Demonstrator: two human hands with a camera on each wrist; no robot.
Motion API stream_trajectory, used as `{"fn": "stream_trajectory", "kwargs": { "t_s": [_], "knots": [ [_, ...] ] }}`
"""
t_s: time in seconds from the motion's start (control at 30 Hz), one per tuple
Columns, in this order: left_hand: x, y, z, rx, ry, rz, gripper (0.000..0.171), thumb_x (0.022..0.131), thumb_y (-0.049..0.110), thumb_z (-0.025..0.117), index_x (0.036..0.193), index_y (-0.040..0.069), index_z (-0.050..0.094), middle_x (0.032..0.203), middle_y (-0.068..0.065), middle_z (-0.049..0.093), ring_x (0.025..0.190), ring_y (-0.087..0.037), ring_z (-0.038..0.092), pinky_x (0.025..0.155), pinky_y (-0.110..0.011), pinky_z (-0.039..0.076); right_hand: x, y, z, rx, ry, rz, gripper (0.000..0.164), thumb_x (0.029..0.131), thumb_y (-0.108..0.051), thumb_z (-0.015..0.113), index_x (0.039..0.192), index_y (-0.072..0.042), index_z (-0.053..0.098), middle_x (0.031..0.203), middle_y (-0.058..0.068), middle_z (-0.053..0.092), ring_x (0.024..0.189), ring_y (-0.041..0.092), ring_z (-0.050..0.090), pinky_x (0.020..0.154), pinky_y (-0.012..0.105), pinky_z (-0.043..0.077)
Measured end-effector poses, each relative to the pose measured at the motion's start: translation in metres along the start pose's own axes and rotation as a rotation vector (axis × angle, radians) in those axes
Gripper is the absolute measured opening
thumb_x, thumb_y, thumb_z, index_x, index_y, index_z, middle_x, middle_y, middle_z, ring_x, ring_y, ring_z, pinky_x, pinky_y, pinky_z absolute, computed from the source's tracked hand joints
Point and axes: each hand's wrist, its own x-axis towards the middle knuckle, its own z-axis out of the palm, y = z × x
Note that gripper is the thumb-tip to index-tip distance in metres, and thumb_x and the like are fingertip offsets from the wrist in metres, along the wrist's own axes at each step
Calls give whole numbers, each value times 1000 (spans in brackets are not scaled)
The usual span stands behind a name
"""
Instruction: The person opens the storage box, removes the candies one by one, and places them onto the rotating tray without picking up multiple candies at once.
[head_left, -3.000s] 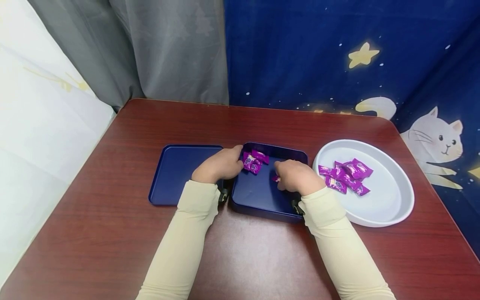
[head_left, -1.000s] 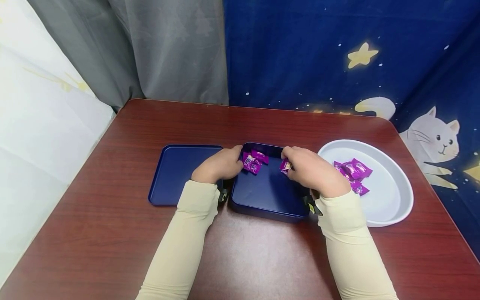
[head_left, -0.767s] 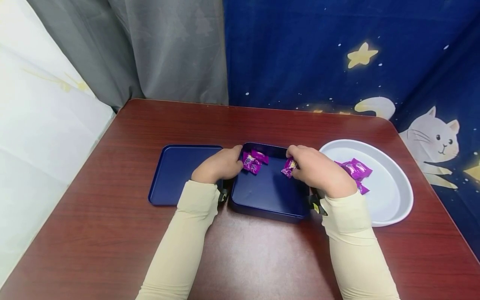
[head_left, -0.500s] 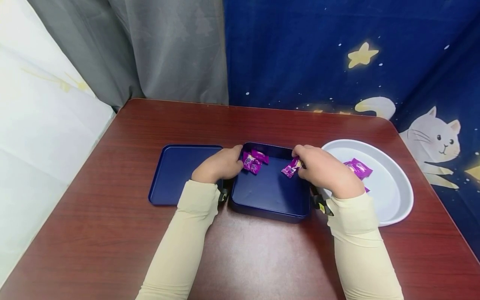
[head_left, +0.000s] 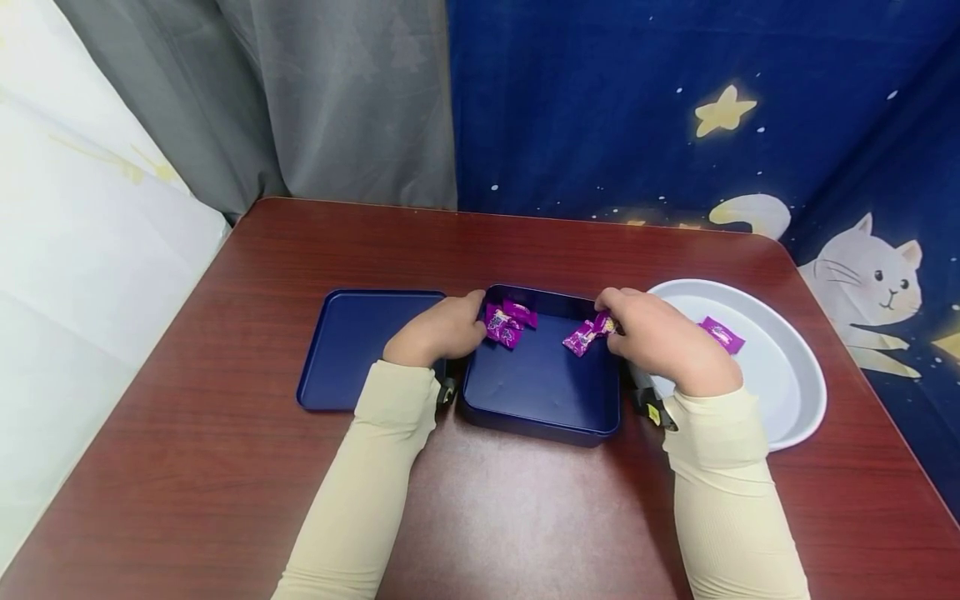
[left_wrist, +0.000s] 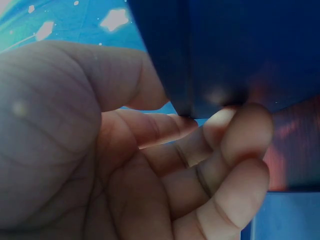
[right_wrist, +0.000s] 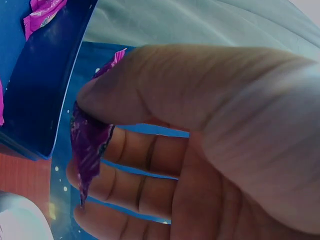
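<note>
With curled fingers and thumb my left hand [head_left: 441, 327] grips the left wall of a dark blue rectangular box [head_left: 540, 392]; in the left wrist view the wall [left_wrist: 220, 50] rises beside the fingers [left_wrist: 245, 135]. Over the box's right rim, my right hand [head_left: 667, 337] pinches a small purple-wrapped candy [head_left: 604, 322] between thumb and fingers. The right wrist view has that candy [right_wrist: 92, 147] hanging from the thumb, outside the rim. Another candy [head_left: 580, 339] lies inside the box just left of it. Several more candies [head_left: 504, 327] lie together at the box's back left.
A round white tray [head_left: 795, 392] stands at the right, partly behind my right hand, with a purple candy [head_left: 722, 335] showing in it. A flat blue lid [head_left: 348, 350] lies left of the box. Curtains [head_left: 570, 100] hang behind the brown table [head_left: 225, 467].
My right hand has moved right from inside the box to its right rim, uncovering a candy in the box; another stays in its fingers. The left hand keeps its place.
</note>
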Motion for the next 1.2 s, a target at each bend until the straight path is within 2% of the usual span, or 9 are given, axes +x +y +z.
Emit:
{"fn": "stream_trajectory", "kwargs": {
  "t_s": [0.23,0.5,0.9,1.2],
  "knots": [
    [0,-1,-1,-3,-4,3,60,95,17,43,149,2,19,151,-14,30,134,-26,29,110,-46,29,-4,8,-4,5,13,6,34,82,-4,60,115,2,54,100,19,61,90,31,55,85,53,48],
    [0,0,0,-1,0,2,60,95,17,43,149,2,20,151,-14,30,134,-26,29,110,-47,30,-9,21,-10,43,15,33,32,81,-5,59,113,-1,55,99,18,62,88,30,56,81,52,49],
    [0,0,0,5,10,7,60,95,17,43,149,3,19,152,-14,28,134,-26,28,110,-46,29,-9,59,-5,67,15,124,32,81,-7,59,112,1,56,88,16,61,79,28,54,74,49,49],
    [-1,0,0,1,24,17,62,95,16,43,150,5,17,152,-13,27,134,-25,28,111,-46,29,-11,73,-1,69,-28,247,39,82,-11,62,117,5,53,96,24,61,83,33,55,81,56,47]
  ]
}}
